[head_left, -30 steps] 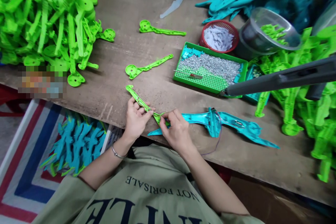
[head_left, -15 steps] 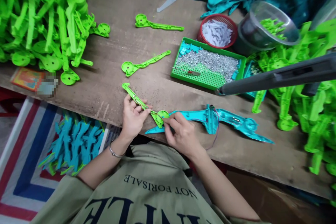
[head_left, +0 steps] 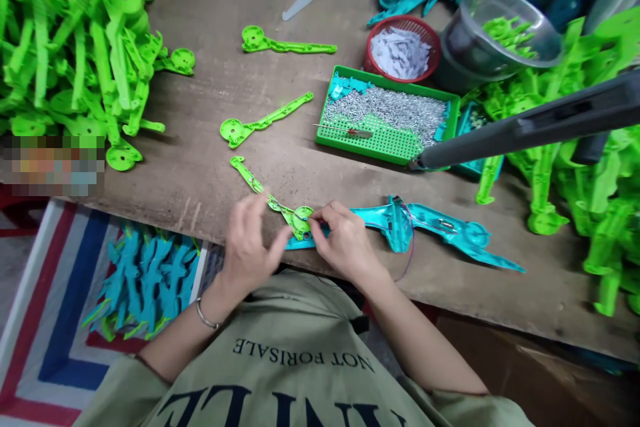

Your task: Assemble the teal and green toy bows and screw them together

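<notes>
A bright green plastic arm (head_left: 255, 185) with a round end lies slantwise over the left end of a blue plastic bow-shaped shell (head_left: 400, 227). Thin wire seems to run along the arm's channel. My right hand (head_left: 345, 240) is closed, thumb and forefinger pinched at the rim of the round end; anything small between the fingertips is hidden. My left hand (head_left: 250, 240) is off the arm, just in front of it, with thumb and fingers apart and nothing in them. A dark wire loops from the shell's middle toward the table edge.
Two more green arms (head_left: 267, 121) lie beyond my hands. A green tray (head_left: 370, 143) holds screws and a screwdriver. Behind it stand a red basket (head_left: 373, 57) and a clear bowl (head_left: 547, 53). A grey tool (head_left: 525, 125) juts in from the right. Green parts (head_left: 75, 47) are heaped left.
My left hand has let go of the green arm, drawn back toward me and opened. The round end stays at my right fingertips. The whole view has shifted slightly.
</notes>
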Motion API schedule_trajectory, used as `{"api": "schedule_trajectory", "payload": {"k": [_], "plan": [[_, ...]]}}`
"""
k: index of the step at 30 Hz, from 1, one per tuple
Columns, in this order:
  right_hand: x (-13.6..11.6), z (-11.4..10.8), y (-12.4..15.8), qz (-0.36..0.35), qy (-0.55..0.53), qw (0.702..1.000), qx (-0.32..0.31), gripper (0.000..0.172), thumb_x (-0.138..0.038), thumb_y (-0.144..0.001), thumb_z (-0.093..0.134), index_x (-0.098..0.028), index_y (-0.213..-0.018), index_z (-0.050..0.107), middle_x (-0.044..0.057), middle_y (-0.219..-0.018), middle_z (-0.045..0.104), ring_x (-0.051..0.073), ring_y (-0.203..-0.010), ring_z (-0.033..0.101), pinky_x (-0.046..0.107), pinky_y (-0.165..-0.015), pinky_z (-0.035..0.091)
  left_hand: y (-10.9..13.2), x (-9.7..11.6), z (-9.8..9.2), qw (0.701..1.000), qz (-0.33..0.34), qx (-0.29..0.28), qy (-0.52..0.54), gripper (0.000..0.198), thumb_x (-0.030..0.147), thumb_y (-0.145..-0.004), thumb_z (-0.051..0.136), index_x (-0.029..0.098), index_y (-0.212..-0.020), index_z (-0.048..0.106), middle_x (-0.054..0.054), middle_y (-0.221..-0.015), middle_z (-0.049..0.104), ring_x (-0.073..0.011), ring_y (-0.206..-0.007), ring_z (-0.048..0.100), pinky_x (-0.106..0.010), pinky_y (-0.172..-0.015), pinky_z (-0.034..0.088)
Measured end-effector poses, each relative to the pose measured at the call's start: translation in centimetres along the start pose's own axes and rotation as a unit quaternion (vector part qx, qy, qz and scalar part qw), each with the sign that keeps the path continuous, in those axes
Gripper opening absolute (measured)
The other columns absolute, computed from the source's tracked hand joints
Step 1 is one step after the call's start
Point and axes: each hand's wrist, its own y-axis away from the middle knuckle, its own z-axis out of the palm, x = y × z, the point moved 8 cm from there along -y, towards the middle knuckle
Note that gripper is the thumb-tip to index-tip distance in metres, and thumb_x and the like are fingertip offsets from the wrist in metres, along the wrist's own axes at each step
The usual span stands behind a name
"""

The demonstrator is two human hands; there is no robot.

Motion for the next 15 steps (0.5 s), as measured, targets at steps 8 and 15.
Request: {"api": "schedule_trajectory", "payload": {"k": [8,15], "plan": [[0.7,-1.1,-0.8,-0.005,-0.003,0.998,-0.062,0.018,-0.016,-0.096,0.05,-0.015,-0.088,0.067,0.008,-0.085,0.065,0.019,-0.079,0.061,0.03,-0.073,0.046,1.4,3.5,4.8,0.983,0.13,-0.126,-0.027,0.047,0.032,-0.098,0.057,0.01,-0.138,0.048,-0.018,-0.13,0.067,-0.0282,-0.128,0.06,-0.049,-0.119,0.033],[2.5,-2.6,-0.3,0.026,0.044,0.998,-0.037,0.017,-0.018,-0.093,0.052,-0.016,-0.088,0.068,0.008,-0.086,0.066,0.018,-0.073,0.059,0.029,-0.064,0.039,1.2,3.7,4.6,0.98,0.123,-0.151,-0.036,0.043,0.031,-0.097,0.056,0.013,-0.136,0.053,-0.018,-0.131,0.066,-0.0294,-0.127,0.059,-0.051,-0.117,0.033]]}}
